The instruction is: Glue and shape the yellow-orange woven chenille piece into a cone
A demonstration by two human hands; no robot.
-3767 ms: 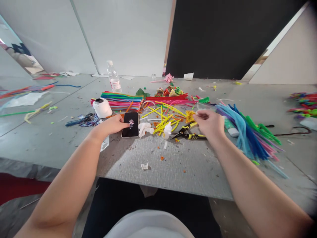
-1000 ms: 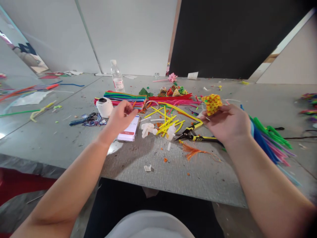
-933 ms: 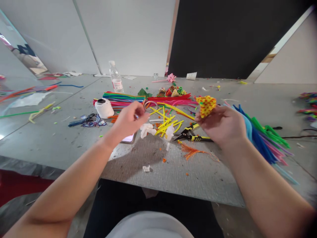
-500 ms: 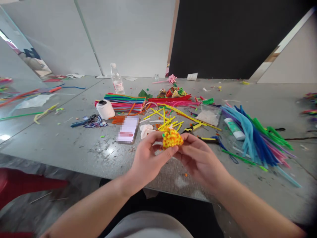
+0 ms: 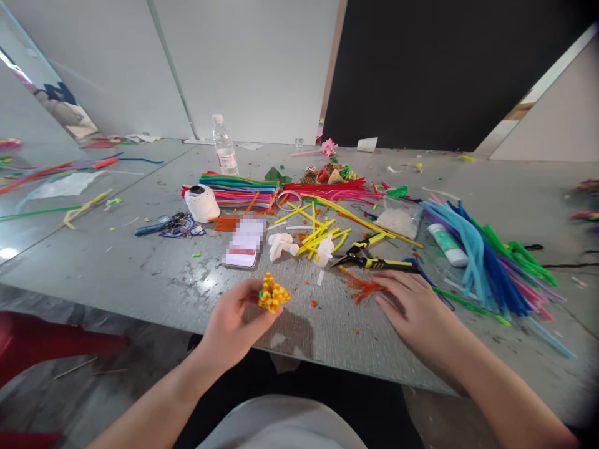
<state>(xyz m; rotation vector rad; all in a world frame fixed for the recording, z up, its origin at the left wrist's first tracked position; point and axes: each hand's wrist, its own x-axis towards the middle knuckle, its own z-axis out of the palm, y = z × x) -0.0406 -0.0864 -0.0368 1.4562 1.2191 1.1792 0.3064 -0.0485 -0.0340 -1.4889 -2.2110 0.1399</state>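
Between the thumb and fingers of my left hand (image 5: 236, 324), a small yellow-and-orange folded pipe-cleaner piece (image 5: 272, 294) is held just above the table's front part. My right hand (image 5: 416, 305) rests low over the table with fingers stretched and the thumb apart. Its fingertips are at a bunch of thin orange strands (image 5: 361, 285); whether they press on it I cannot tell. Just beyond that hand lie cutting pliers (image 5: 369, 252) with black and yellow handles. Two white lumpy pieces, one a crumpled shape (image 5: 282, 247) and one upright (image 5: 324, 251), sit near the middle.
Cut yellow pipe-cleaner pieces (image 5: 322, 234) are scattered mid-table. A phone (image 5: 244, 243), a white roll (image 5: 202, 203) and a water bottle (image 5: 225, 146) stand or lie to the left. Blue pipe cleaners (image 5: 486, 262) and a white-green tube (image 5: 448, 245) lie right.
My hands have parted. The left carried the yellow-and-orange piece left and nearer to me; the right let go of it and moved right to the orange strands.
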